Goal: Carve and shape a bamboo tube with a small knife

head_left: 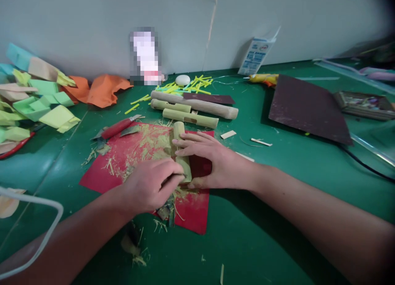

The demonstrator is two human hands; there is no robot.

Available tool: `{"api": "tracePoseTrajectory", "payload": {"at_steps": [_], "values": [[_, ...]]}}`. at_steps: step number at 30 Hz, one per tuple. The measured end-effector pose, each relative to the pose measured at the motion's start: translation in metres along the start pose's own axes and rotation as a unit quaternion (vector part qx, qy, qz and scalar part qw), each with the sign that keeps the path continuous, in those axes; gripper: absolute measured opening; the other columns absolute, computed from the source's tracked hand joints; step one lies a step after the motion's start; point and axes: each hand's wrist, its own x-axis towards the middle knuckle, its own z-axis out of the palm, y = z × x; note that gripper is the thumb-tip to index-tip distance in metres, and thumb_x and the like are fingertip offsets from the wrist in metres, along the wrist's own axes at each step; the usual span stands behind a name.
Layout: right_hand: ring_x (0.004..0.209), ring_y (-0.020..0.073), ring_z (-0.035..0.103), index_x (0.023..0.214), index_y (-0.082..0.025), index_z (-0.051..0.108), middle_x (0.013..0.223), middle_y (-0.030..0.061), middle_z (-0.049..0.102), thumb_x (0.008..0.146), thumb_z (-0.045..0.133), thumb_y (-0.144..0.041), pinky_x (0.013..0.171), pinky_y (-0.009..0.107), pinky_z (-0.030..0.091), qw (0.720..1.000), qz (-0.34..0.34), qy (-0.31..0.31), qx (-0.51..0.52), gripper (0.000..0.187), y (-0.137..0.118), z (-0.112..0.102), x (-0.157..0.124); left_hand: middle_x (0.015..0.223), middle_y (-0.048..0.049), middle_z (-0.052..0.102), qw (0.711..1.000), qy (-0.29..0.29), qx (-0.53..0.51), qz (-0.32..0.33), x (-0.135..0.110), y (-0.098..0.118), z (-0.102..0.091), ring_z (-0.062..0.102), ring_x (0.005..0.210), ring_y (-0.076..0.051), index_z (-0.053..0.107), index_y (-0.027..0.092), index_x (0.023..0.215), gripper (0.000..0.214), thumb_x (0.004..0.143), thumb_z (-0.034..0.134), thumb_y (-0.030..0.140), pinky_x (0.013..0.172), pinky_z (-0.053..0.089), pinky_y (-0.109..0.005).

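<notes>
A short piece of split bamboo (pixel 179 129) lies on a red sheet (pixel 196 219) strewn with pale shavings. My right hand (pixel 212 157) steadies it, fingers laid across its top and thumb by the near end. At that same end, my left hand (pixel 154 180) is closed in a pinch; a small dark tip shows at the fingertips, but what it belongs to is hidden. Left of the bamboo, a red-handled knife (pixel 119 127) rests on the sheet's far edge. Dark green bamboo peelings (pixel 166 211) lie below my left hand.
Behind the sheet lie cut bamboo pieces (pixel 191 117) and a long bamboo tube (pixel 197 105), with yellow strips (pixel 199 85) and a white egg-shaped object (pixel 182 80) beyond. Folded papers (pixel 40 99) pile up left. A dark sheet (pixel 305 110) and yellow glue gun (pixel 265 78) are right.
</notes>
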Motion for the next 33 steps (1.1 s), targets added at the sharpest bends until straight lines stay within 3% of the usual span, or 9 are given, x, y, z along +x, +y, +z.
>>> {"api": "tracePoseTrajectory", "payload": {"at_steps": [3, 8, 17, 22, 27, 33], "values": [[0.140, 0.0271, 0.031, 0.121, -0.031, 0.059, 0.144, 0.0028, 0.049, 0.063, 0.080, -0.034, 0.113, 0.052, 0.022, 1.000, 0.002, -0.001, -0.003, 0.062, 0.000, 0.000, 0.000, 0.079, -0.0018, 0.064, 0.999, 0.031, 0.012, -0.019, 0.002, -0.001, 0.000, 0.059, 0.072, -0.014, 0.060, 0.018, 0.087, 0.010, 0.091, 0.051, 0.021, 0.064, 0.043, -0.027], [0.141, 0.0278, 0.028, 0.125, -0.031, 0.057, 0.146, 0.0025, 0.047, 0.065, 0.079, -0.037, 0.113, 0.054, 0.021, 1.000, 0.000, -0.011, -0.008, 0.065, 0.002, -0.002, -0.001, 0.076, 0.0006, 0.064, 0.999, -0.009, -0.032, -0.009, -0.007, 0.004, -0.002, 0.059, 0.068, -0.012, 0.059, 0.018, 0.086, 0.007, 0.090, 0.054, 0.020, 0.061, 0.042, -0.025], [0.140, 0.0278, 0.031, 0.124, -0.032, 0.059, 0.143, 0.0022, 0.050, 0.065, 0.078, -0.031, 0.112, 0.051, 0.025, 1.000, -0.014, 0.002, -0.002, 0.063, 0.001, -0.001, 0.000, 0.069, 0.0016, 0.060, 0.998, 0.023, -0.050, -0.022, 0.000, 0.011, 0.004, 0.054, 0.061, -0.009, 0.058, 0.018, 0.078, 0.010, 0.088, 0.055, 0.018, 0.056, 0.041, -0.023], [0.140, 0.0273, 0.031, 0.125, -0.029, 0.059, 0.143, 0.0034, 0.050, 0.066, 0.077, -0.033, 0.112, 0.050, 0.027, 1.000, -0.020, -0.005, -0.006, 0.061, 0.001, 0.000, 0.001, 0.072, 0.0013, 0.061, 0.998, -0.004, -0.049, -0.025, -0.004, 0.009, -0.001, 0.054, 0.064, -0.010, 0.059, 0.018, 0.081, 0.010, 0.089, 0.053, 0.016, 0.058, 0.040, -0.023], [0.140, 0.0260, 0.032, 0.122, -0.026, 0.059, 0.142, 0.0050, 0.050, 0.065, 0.077, -0.029, 0.112, 0.047, 0.029, 1.000, -0.024, 0.005, -0.010, 0.059, -0.002, 0.000, 0.001, 0.069, 0.0023, 0.058, 0.998, 0.014, -0.063, -0.019, -0.001, 0.009, 0.000, 0.052, 0.061, -0.009, 0.057, 0.017, 0.078, 0.009, 0.087, 0.055, 0.016, 0.058, 0.039, -0.022], [0.140, 0.0269, 0.033, 0.120, -0.026, 0.059, 0.142, 0.0060, 0.051, 0.066, 0.078, -0.041, 0.111, 0.048, 0.031, 1.000, -0.024, 0.008, -0.016, 0.060, -0.003, 0.003, 0.002, 0.070, 0.0010, 0.059, 0.998, -0.007, -0.056, -0.038, -0.005, 0.009, -0.002, 0.052, 0.062, -0.010, 0.058, 0.017, 0.079, 0.010, 0.088, 0.052, 0.017, 0.056, 0.039, -0.023]]}}
